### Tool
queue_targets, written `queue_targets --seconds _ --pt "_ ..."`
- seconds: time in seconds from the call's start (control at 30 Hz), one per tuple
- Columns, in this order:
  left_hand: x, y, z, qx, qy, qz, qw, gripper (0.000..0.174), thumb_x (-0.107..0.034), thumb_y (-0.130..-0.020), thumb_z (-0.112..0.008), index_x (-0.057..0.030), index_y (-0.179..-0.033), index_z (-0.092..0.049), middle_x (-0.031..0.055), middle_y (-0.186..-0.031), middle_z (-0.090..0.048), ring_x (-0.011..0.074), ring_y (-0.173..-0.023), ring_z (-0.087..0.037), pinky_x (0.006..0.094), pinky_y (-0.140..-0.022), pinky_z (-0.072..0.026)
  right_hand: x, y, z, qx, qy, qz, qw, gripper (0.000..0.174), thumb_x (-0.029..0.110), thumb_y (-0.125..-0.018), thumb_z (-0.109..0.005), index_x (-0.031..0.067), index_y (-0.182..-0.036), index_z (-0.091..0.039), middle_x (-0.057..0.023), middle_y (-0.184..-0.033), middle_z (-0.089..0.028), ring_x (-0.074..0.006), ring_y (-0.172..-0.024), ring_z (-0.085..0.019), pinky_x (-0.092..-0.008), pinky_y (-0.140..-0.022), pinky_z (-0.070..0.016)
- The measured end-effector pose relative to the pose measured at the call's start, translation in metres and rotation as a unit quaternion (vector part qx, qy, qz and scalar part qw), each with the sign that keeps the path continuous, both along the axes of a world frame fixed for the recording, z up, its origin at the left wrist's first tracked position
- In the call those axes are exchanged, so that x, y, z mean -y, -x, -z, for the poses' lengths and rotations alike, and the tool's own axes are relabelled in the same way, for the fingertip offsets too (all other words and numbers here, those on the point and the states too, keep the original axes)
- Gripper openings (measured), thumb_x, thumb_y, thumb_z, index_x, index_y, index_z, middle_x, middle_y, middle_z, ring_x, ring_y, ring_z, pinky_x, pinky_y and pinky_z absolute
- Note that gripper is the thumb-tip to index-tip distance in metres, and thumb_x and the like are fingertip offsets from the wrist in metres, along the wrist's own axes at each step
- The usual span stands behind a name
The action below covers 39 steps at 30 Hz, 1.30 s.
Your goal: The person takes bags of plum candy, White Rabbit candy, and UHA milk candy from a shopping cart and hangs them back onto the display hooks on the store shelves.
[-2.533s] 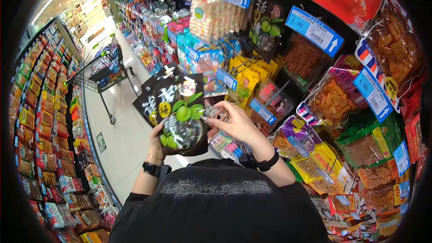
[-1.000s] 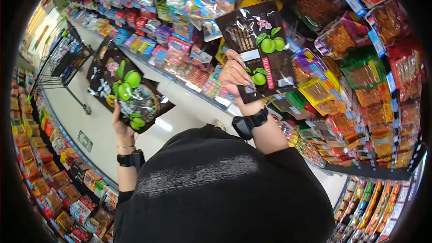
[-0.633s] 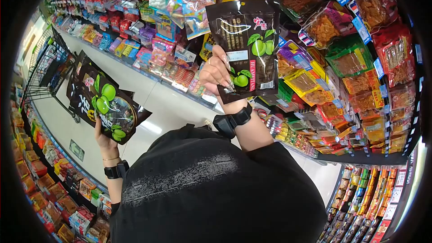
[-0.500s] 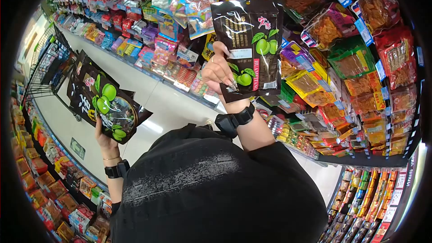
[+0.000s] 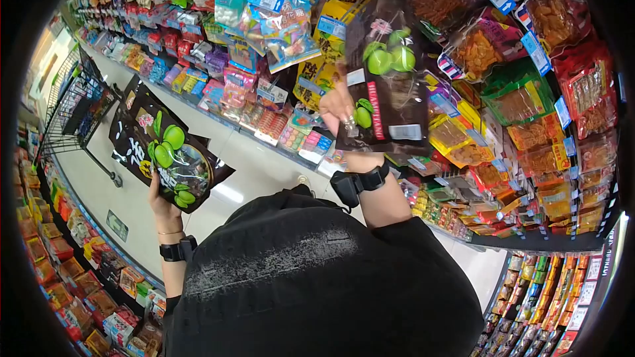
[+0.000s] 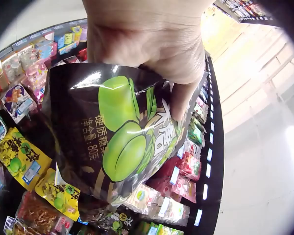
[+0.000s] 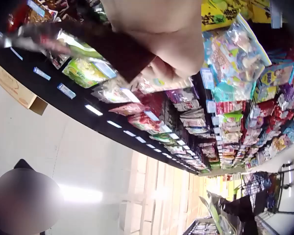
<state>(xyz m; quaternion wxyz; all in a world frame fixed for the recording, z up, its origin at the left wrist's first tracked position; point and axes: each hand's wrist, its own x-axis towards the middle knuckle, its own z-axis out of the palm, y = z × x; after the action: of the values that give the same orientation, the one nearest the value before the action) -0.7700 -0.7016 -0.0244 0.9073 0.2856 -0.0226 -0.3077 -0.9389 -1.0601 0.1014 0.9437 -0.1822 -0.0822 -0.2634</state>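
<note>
My left hand (image 5: 164, 206) grips the lower edge of black bags (image 5: 155, 149) printed with green plums, out over the aisle; more than one bag overlaps there. The left wrist view has that hand (image 6: 147, 39) with its thumb across a black bag (image 6: 108, 132). On the right, my right hand (image 5: 338, 107) pinches the lower left edge of another black plum bag (image 5: 387, 86), its printed back with a red strip facing up, before the hanging packets. In the right wrist view, the fingers of the right hand (image 7: 157, 44) are curled at a dark bag edge (image 7: 130, 56).
Hanging snack packets (image 5: 281, 23) with blue price tags fill the shelves ahead and right. A shopping cart (image 5: 76, 102) stands in the aisle at the left. Another shelf of packets (image 5: 86, 284) runs along the lower left. Pale floor (image 5: 241, 158) lies between.
Since half a second ago, the right hand's bag has shifted right and blurred, tilting closer to the shelf. Earlier, both hands were together at the bags; they have since moved apart.
</note>
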Motion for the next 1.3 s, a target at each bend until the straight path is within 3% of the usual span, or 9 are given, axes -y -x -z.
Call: queue_targets --seconds 0.03,0.1,0.17,0.37,0.63,0.77,0.83,1.07,1.3 --pt "0.007 0.001 -0.001 -0.007 -0.008 0.0 1.0 0.039 -0.025 -0.093 -0.046 -0.0014 -0.124 -0.047 0.0134 -0.12 -0.056 0.0287 -0.107 -0.056 0.0441 -0.093 -0.0434 0.016 -0.007 0.001 0.052 0.02 -0.023 0.998 0.044 0.033 -0.092 -0.045 -0.002 -0.119 -0.046 -0.0002 -0.053 -0.045 -0.01 -0.041 -0.044 -0.0196 -0.047 -0.035" --pt "0.023 0.003 -0.006 -0.009 -0.039 -0.016 0.999 0.039 -0.024 -0.092 -0.048 -0.0009 -0.123 -0.048 0.0126 -0.117 -0.058 0.027 -0.103 -0.058 0.0416 -0.091 -0.0457 0.017 0.016 -0.038 -0.335 0.148 0.152 0.918 0.046 0.039 -0.094 -0.041 -0.0001 -0.118 -0.047 -0.0027 -0.07 -0.059 -0.0125 -0.055 -0.056 -0.0232 -0.056 -0.0467" --pt "0.037 0.005 -0.012 0.007 -0.045 -0.03 0.999 0.039 -0.024 -0.092 -0.049 -0.0012 -0.124 -0.048 0.0121 -0.117 -0.058 0.0265 -0.103 -0.058 0.0408 -0.09 -0.0461 0.061 0.017 -0.014 -0.267 0.162 0.178 0.933 0.043 0.037 -0.093 -0.047 0.0002 -0.115 -0.053 -0.0074 -0.101 -0.063 -0.0192 -0.089 -0.062 -0.033 -0.073 -0.0521" --pt "0.081 0.005 -0.019 0.038 -0.041 -0.021 0.998 0.042 -0.026 -0.09 -0.05 -0.0017 -0.124 -0.047 0.0114 -0.119 -0.057 0.0263 -0.106 -0.056 0.0408 -0.093 -0.0439 0.114 0.027 -0.044 -0.276 0.387 0.387 0.79 0.019 0.009 -0.084 -0.064 -0.0027 -0.098 -0.061 -0.0022 -0.092 -0.064 -0.007 -0.081 -0.056 -0.0218 -0.075 -0.0431" --pt "0.136 0.008 -0.044 0.045 -0.05 -0.074 0.995 0.043 -0.031 -0.09 -0.051 -0.0049 -0.124 -0.049 0.0107 -0.121 -0.056 0.0287 -0.107 -0.055 0.045 -0.092 -0.0443 0.17 -0.017 -0.053 -0.121 0.301 0.487 0.811 0.019 0.009 -0.088 -0.059 -0.0013 -0.104 -0.06 -0.0032 -0.107 -0.06 -0.0084 -0.095 -0.053 -0.0225 -0.085 -0.0384" --pt "0.152 0.014 -0.058 0.035 -0.053 -0.104 0.993 0.043 -0.034 -0.091 -0.05 -0.0048 -0.123 -0.05 0.0111 -0.119 -0.057 0.0298 -0.105 -0.056 0.0468 -0.09 -0.0457 0.182 -0.031 -0.057 -0.09 0.067 0.32 0.941 0.029 0.011 -0.088 -0.059 0.0011 -0.115 -0.055 -0.0034 -0.112 -0.058 -0.0101 -0.101 -0.052 -0.0256 -0.091 -0.0379" --pt "0.156 0.012 -0.06 0.05 -0.085 -0.121 0.988 0.044 -0.036 -0.091 -0.049 -0.0045 -0.122 -0.05 0.0117 -0.118 -0.057 0.0309 -0.103 -0.057 0.0473 -0.09 -0.0457 0.189 -0.039 -0.055 -0.089 0.062 0.301 0.948 0.029 0.013 -0.088 -0.06 0.0012 -0.115 -0.055 -0.003 -0.109 -0.06 -0.01 -0.098 -0.054 -0.0256 -0.088 -0.0408" --pt "0.181 0.03 -0.084 0.053 -0.121 -0.148 0.98 0.043 -0.034 -0.091 -0.05 -0.0034 -0.12 -0.051 0.0114 -0.117 -0.058 0.0295 -0.102 -0.058 0.0446 -0.089 -0.0466 0.2 -0.06 -0.058 -0.061 0.334 0.312 0.888 0.021 0.012 -0.086 -0.063 -0.0023 -0.102 -0.061 -0.0014 -0.087 -0.064 -0.0055 -0.077 -0.055 -0.0218 -0.07 -0.0448" --pt "0.195 0.052 -0.088 0.047 -0.17 -0.219 0.96 0.044 -0.034 -0.092 -0.048 -0.0044 -0.124 -0.049 0.0118 -0.119 -0.057 0.0295 -0.104 -0.057 0.0454 -0.09 -0.0468 0.212 -0.075 -0.092 -0.026 0.339 0.333 0.879 0.022 0.01 -0.084 -0.064 -0.0024 -0.102 -0.062 -0.0075 -0.089 -0.067 -0.0096 -0.078 -0.059 -0.0247 -0.073 -0.0463"
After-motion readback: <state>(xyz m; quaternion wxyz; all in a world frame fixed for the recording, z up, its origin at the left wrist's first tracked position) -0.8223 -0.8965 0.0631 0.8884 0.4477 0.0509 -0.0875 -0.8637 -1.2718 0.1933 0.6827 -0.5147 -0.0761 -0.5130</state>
